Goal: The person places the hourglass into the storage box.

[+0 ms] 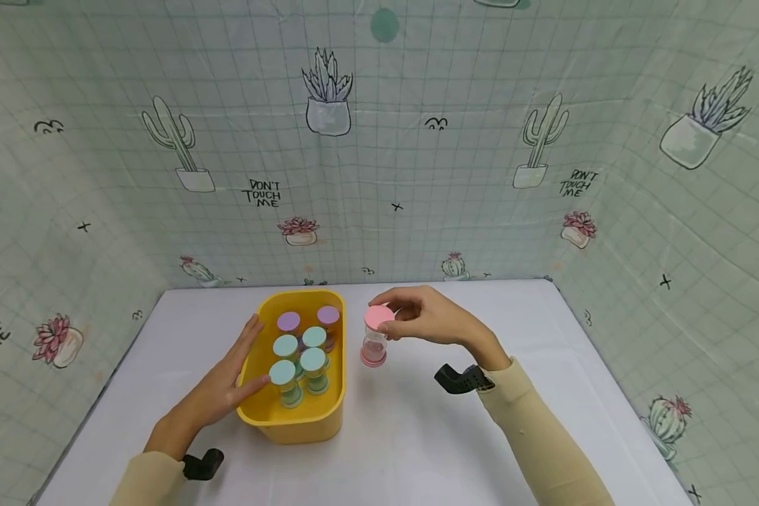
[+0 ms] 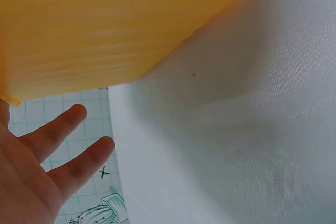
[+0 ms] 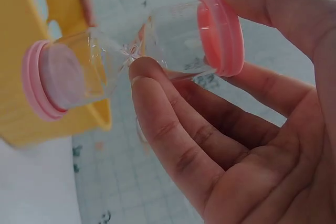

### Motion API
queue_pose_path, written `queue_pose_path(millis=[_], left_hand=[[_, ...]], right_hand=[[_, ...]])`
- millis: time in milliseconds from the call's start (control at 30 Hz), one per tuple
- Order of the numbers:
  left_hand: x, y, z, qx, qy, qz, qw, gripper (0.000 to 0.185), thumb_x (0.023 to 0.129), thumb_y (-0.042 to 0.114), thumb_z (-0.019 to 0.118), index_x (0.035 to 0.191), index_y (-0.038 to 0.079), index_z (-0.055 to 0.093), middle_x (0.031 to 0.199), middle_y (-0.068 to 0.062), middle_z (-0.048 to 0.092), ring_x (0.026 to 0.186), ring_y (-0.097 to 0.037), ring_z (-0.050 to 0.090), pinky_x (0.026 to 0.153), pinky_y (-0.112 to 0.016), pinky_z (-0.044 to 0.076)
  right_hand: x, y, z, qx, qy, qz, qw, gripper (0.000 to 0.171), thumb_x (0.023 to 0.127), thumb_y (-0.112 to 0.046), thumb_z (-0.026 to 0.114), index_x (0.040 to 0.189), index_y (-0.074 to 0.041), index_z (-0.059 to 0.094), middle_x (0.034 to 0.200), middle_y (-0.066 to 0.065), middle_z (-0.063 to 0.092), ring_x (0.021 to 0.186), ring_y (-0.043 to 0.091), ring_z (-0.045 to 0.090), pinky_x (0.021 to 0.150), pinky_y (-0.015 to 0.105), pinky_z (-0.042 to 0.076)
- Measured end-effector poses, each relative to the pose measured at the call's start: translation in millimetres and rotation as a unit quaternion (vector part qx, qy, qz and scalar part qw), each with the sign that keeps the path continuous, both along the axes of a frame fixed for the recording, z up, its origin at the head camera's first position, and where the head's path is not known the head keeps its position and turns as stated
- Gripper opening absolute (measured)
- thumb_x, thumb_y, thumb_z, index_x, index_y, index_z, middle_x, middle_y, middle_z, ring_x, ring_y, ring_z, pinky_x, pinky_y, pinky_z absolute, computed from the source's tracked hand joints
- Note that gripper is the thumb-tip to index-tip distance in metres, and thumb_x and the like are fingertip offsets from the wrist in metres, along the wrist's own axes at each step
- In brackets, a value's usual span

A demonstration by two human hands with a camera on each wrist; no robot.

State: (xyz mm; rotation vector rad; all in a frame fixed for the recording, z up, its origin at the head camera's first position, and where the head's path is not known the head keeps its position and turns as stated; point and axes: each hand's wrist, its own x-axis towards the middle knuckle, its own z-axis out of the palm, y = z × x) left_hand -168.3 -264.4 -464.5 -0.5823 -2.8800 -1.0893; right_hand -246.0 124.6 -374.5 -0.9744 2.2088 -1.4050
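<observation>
bright even light, soft shadows; head view edges bowed; wrist views blurry close up.

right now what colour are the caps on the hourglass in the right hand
Pink, clearest in the right wrist view: hourglass.

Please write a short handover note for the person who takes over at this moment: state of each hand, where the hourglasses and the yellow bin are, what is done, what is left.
Left hand: open, flat against the left wall of the yellow bin, steadying it.
Right hand: pinches the top cap of the pink hourglass, which is upright just right of the bin, its base at or just above the white table; contact is unclear.
In the bin: five hourglasses standing upright, two with purple caps at the back and three with light blue caps in front.
Done: five hourglasses are in the bin.
Left: the pink one is outside it, in the right hand.
</observation>
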Motion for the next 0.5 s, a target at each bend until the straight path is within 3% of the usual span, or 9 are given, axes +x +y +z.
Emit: queue_pose_path(millis=[267,500], left_hand=[[1.0,0.3,-0.2,-0.008,-0.004,0.005,1.0000,0.088,0.097,0.038,0.061,0.166,0.013,0.013,0.175,-0.013,0.002,0.155,-0.052,0.017,0.112,-0.080,0.023],[-0.3,1.4,0.7,-0.018,-0.001,0.003,0.9998,0.088,0.098,0.038,0.061,0.166,0.012,0.012,0.175,-0.014,0.002,0.154,-0.053,0.017,0.111,-0.079,0.024]], right_hand=[[4.9,-34.3,22.2,-0.022,-0.011,0.068,0.997,0.037,0.093,-0.019,0.074,0.129,-0.011,0.069,0.107,0.008,0.074,0.087,0.030,0.072,0.081,0.038,0.063],[6.0,-69.6,28.3,0.031,0.020,0.120,0.992,0.034,0.092,-0.023,0.075,0.123,-0.011,0.070,0.107,0.000,0.075,0.092,0.014,0.073,0.085,0.030,0.062]])
